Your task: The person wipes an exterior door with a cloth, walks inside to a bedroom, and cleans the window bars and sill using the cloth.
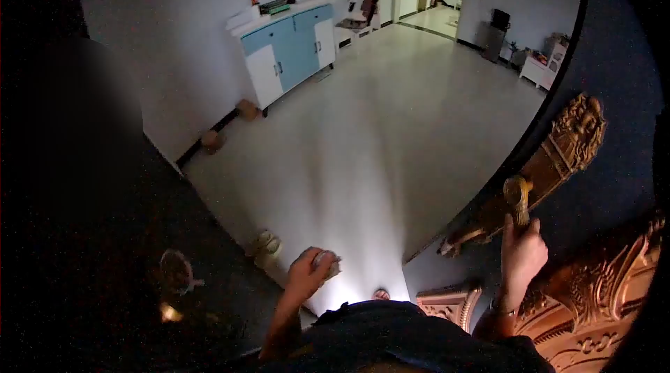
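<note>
My left hand is closed around a small pale, crumpled-looking item, held over the floor at the lower centre. On the right, my right hand grips a small tool with a yellowish round top, possibly a brush; its exact kind is unclear. Behind that tool, and close to it, a long carved golden-brown ornament lies on a dark surface. Larger copper-coloured carved pieces are below and to the right of my right hand.
A blue and white cabinet stands against the back left wall. Shoes are on the floor to the left of my left hand. A clear round container is at the dark lower left. A small white cabinet stands far right.
</note>
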Demonstrator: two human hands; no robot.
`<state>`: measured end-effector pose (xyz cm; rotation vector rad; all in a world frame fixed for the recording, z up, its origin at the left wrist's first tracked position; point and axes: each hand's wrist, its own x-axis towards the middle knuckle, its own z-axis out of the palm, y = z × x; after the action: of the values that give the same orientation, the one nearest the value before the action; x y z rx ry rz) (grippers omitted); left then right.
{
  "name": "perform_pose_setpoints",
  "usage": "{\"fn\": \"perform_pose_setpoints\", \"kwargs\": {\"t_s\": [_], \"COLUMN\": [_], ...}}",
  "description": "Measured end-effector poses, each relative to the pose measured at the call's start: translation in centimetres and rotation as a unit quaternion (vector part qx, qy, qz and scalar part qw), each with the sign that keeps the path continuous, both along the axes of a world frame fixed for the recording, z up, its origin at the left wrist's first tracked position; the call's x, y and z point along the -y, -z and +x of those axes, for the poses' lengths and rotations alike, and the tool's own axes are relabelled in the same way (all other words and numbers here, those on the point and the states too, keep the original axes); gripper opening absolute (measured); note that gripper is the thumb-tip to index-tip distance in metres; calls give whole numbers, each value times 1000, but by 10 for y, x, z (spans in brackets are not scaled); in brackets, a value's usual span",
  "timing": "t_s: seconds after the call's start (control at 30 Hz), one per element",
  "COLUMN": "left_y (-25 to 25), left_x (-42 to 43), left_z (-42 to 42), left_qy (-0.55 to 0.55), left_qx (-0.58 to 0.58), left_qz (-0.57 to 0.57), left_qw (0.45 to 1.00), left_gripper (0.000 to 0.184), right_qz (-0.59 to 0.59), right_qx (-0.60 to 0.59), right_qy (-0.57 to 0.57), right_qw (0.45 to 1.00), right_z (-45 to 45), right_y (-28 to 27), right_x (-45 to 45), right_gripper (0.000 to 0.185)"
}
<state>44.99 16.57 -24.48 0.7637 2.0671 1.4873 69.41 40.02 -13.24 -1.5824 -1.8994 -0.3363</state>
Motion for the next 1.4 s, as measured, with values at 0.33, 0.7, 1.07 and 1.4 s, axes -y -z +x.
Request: {"fn": "perform_pose_setpoints", "kwargs": {"t_s": [0.33,0.7,1.07,1.4], "left_y": [19,3,-39,-47], "left_x": [-231,-433,-592,-654], "left_z": [-32,-52,-43,110], "left_qy": [463,620,770,865], "left_qx": [-226,-289,-202,-79], "left_qz": [-64,89,139,131], "left_qw": [855,724,589,478], "left_gripper": [40,24,25,29], "right_qz": [-6,54,173,167], "right_qx": [30,-12,-49,-78], "right_qy": [68,126,365,346], "right_qw": [997,990,913,920], "right_z": [-13,6,-43,-22], "right_y": [-9,14,13,28], "right_x": [-9,-10,-32,-33], "right_gripper": [40,40,27,33]}}
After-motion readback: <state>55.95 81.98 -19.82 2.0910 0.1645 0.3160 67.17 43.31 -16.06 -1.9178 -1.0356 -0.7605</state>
